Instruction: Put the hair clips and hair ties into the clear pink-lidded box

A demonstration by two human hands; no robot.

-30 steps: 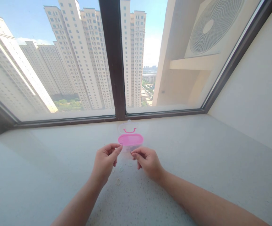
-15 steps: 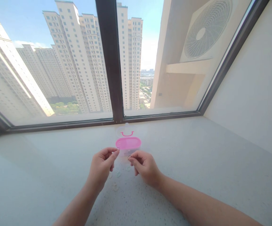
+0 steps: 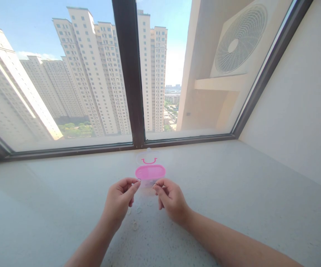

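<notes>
My left hand [image 3: 121, 198] pinches a small dark ring [image 3: 138, 180] between thumb and forefinger. To the right, my right hand [image 3: 171, 200] grips another small dark ring [image 3: 154, 184] the same way, partly hidden by the fingertips. A gap separates the two hands. Just beyond them stands a clear plastic box with a pink rim [image 3: 150, 172], its lid [image 3: 148, 158] with a pink handle folded back toward the window. Several small pale rings, one of them nearest me [image 3: 135, 226], lie on the speckled surface between and below the hands.
The pale windowsill [image 3: 66, 193] spreads out on both sides. A dark window frame [image 3: 138, 142] borders it at the back, and a white wall [image 3: 296, 122] rises at the right. Outside are tall buildings and an air-conditioner unit [image 3: 240, 42].
The whole view has shifted slightly downward in the frame. My right hand has come a little closer to the box, and both hands keep their pinch on the rings.
</notes>
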